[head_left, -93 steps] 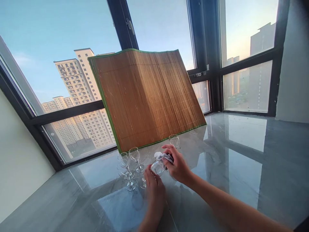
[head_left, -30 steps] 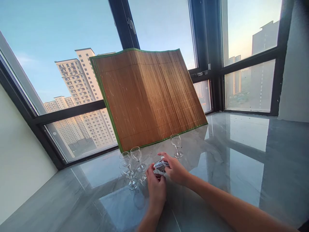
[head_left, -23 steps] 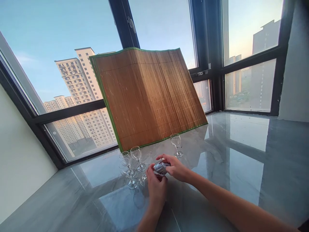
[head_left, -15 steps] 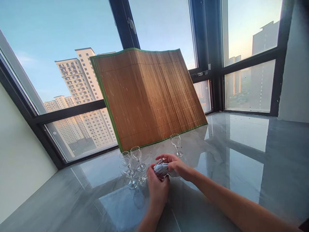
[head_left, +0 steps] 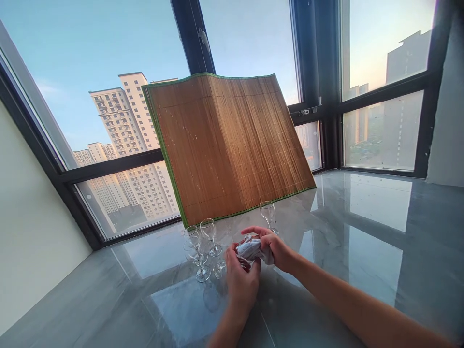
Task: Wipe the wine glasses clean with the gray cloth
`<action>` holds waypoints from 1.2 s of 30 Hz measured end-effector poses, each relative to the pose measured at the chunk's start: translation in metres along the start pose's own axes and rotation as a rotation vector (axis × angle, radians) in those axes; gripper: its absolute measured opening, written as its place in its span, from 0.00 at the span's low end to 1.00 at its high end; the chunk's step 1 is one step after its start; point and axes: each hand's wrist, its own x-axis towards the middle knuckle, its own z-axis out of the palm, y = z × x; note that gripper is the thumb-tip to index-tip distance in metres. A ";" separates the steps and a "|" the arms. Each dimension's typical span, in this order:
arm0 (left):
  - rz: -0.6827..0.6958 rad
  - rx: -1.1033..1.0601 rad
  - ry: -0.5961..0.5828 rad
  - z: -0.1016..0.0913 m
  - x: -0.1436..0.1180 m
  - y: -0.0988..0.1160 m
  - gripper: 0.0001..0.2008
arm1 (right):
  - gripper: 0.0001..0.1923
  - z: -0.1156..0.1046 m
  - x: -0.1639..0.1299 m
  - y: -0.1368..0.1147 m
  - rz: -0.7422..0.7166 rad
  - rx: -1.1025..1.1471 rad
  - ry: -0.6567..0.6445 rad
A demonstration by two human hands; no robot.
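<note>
One head-worn camera is looking forward and down over a glossy grey marbled surface (head_left: 126, 299), sitting close behind the bare hands (head_left: 242, 285) and facing a brown slatted mat (head_left: 228, 145) edged in green, with black-framed windows (head_left: 250, 34) standing beyond.

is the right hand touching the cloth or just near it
Touching: the head view shows the right hand gripping the pale, bunched cloth, with no gap between them.
</note>
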 end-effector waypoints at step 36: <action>-0.120 -0.146 0.005 -0.001 -0.001 0.004 0.24 | 0.32 0.002 0.000 0.000 -0.030 0.179 0.237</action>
